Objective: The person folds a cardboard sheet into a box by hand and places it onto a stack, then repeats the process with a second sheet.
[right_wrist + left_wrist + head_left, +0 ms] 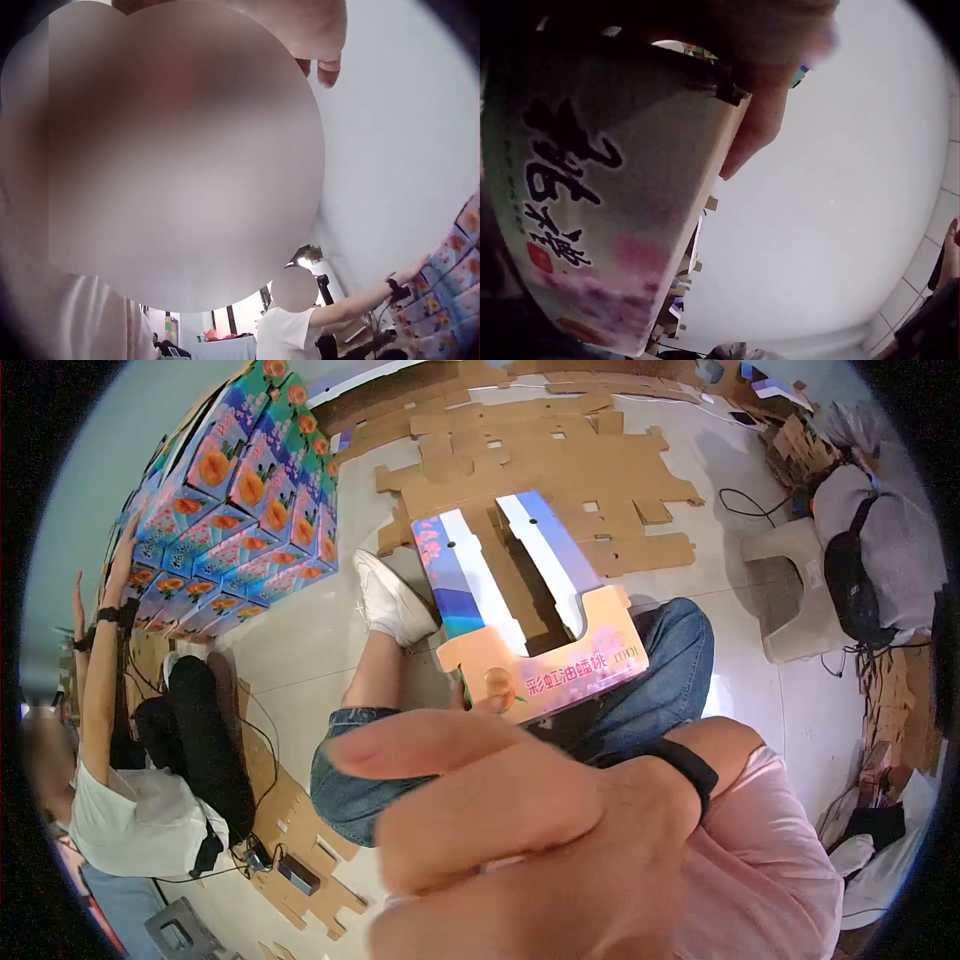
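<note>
An open-topped printed cardboard peach box (pixel 590 665) stands at the lap, its orange front wall towards me and white inner flaps along both long sides. My left hand (pixel 769 82) grips the edge of the box in the left wrist view; in the head view it is mostly hidden behind the front wall and my right hand. Large and blurred, my right hand (pixel 530 815) is raised close to the head camera, fingers loosely bent with nothing in them. A black band (pixel 685 765) circles its wrist. A big blur covers most of the right wrist view.
A stack of matching peach boxes (pixel 240 510) rises at the left, with another person's arm (pixel 100 660) reaching to it. Flattened cardboard (pixel 560 470) covers the floor ahead. At the right are a plastic stool (pixel 780 590) and a black bag (pixel 850 585).
</note>
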Available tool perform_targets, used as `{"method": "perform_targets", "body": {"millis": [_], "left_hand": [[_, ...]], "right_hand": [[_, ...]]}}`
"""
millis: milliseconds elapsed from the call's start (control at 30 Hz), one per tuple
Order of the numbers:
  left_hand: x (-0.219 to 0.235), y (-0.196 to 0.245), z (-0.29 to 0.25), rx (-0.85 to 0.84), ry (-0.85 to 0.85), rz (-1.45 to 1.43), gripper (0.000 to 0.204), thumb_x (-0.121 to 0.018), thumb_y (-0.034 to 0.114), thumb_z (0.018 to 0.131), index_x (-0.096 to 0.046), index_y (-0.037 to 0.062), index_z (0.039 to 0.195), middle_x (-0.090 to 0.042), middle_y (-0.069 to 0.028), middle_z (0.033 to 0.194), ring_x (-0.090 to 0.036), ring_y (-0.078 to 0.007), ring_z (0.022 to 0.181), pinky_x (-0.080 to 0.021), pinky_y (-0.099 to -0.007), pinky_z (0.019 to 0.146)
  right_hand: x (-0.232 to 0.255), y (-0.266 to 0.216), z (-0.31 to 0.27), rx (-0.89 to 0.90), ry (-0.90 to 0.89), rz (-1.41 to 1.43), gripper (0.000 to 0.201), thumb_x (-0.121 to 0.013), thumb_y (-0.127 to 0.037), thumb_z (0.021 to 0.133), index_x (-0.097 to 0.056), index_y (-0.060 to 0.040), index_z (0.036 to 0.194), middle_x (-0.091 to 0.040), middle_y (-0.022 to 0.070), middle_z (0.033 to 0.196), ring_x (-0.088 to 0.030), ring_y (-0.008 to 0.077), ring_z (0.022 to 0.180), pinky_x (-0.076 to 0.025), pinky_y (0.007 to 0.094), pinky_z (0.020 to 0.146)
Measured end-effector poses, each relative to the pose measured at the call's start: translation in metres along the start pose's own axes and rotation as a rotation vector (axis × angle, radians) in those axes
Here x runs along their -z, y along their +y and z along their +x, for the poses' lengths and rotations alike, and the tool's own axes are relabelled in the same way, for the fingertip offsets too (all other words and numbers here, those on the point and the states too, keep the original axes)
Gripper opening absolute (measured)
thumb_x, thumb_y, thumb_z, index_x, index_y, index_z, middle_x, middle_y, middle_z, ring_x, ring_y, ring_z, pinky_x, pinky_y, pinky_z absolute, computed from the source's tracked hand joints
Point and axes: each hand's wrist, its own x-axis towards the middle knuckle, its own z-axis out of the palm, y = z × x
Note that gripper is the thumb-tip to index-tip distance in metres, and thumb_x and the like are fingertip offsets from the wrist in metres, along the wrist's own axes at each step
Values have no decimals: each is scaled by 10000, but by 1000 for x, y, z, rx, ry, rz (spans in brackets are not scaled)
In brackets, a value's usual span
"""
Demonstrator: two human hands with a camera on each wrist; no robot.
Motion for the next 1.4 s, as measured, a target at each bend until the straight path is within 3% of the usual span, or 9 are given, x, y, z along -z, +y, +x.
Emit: {"method": "perform_targets", "body": {"millis": [633, 700, 767, 833, 867, 933, 1000, 1200, 1400], "left_hand": [[7, -20, -12, 95, 116, -146, 664, -675, 173, 751, -403, -15, 1327, -564, -121, 1181, -598, -224, 1016, -502, -323, 867], [5, -14, -15, 86, 142, -128, 638, -655, 187, 762, -415, -12, 1319, -568, -122, 1178, -601, -226, 1021, -502, -331, 873], [-4, 5, -27, 28, 40, -267, 582, -630, 190, 779, -443, -1, 1296, -572, -119, 1171, -601, -222, 1035, -501, -349, 884], [13, -10, -14, -29, 45, -294, 552, -624, 183, 795, -449, 0, 1286, -576, -109, 1159, -596, -214, 1050, -497, -354, 899], [4, -3, -11, -77, 69, -285, 545, -626, 189, 801, -452, -1, 1282, -578, -107, 1155, -595, -213, 1054, -498, -353, 900], [-13, -1, 1, -125, 67, -262, 520, -618, 192, 822, -457, 4, 1279, -577, -97, 1170, -591, -208, 1069, -485, -361, 918], [-34, -7, 7, -174, 56, -233, 495, -611, 195, 843, -461, 9, 1277, -576, -86, 1185, -588, -203, 1083, -473, -369, 937], [-86, -41, 12, -133, 219, -14, 854, -738, 78, 724, -223, 14, 1403, -428, -160, 1313, -471, -266, 1210, -403, -412, 1024], [-85, -42, 27, -81, 60, -17, 958, -770, 49, 700, -133, 31, 1417, -409, -151, 1273, -439, -253, 1211, -440, -373, 977]], "right_hand": [[4, -14, -6, -54, -258, -170, 307, -671, -224, 826, -601, -47, 1067, -489, 136, 1028, -491, 346, 1020, -342, 466, 1001], [32, -10, -31, -204, -403, -214, 289, -686, -212, 818, -637, -45, 1049, -518, 145, 1032, -507, 336, 1010, -410, 431, 910], [50, 0, -76, -384, -259, -147, 253, -714, -168, 791, -668, -37, 1002, -582, 124, 930, -575, 275, 894, -466, 358, 781], [75, 3, -108, -883, -330, -140, 192, -744, -134, 774, -686, -29, 924, -622, 83, 814, -614, 183, 768, -479, 280, 710], [80, 16, -139, -936, -178, -112, 165, -743, -135, 774, -679, -18, 871, -614, 62, 730, -583, 124, 643, -479, 275, 606], [96, 30, -191, -1317, 52, 84, 267, -749, -139, 800, -653, -26, 1021, -656, 28, 904, -616, 120, 839, -471, 248, 724], [97, 35, -208, -1397, 456, 306, 399, -702, -196, 846, -575, -21, 1182, -630, 40, 1053, -602, 154, 980, -458, 269, 829], [106, 83, -216, -1277, 842, 638, 526, -608, -369, 883, -522, 5, 1243, -601, 70, 1129, -593, 199, 1026, -467, 359, 894], [133, 101, -238, -1168, 969, 573, 300, -634, -236, 792, -627, -8, 985, -651, 77, 943, -615, 194, 857, -485, 331, 814]]}}
